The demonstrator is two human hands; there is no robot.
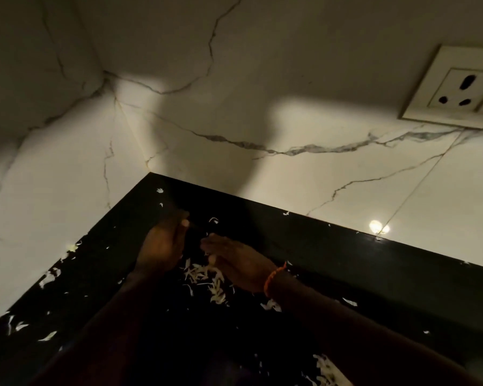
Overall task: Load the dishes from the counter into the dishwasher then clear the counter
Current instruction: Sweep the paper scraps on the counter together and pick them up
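Left grip point(162, 246): fingers curled inward above the desk near its back corner; whether they hold anything cannot be told in the dim light.
Right grip point(234, 260): fingers extended and relaxed, lying on the desk, holding nothing; an orange band point(272, 280) circles the wrist.
Scraps point(209, 282): pale shredded bits heaped between both hands, with more scattered toward the left edge and the near edge.
Desk point(346, 260): black, glossy, set into a corner.
Wall point(234, 107): white veined marble on both sides.
Socket point(457, 87): on the wall, upper right.
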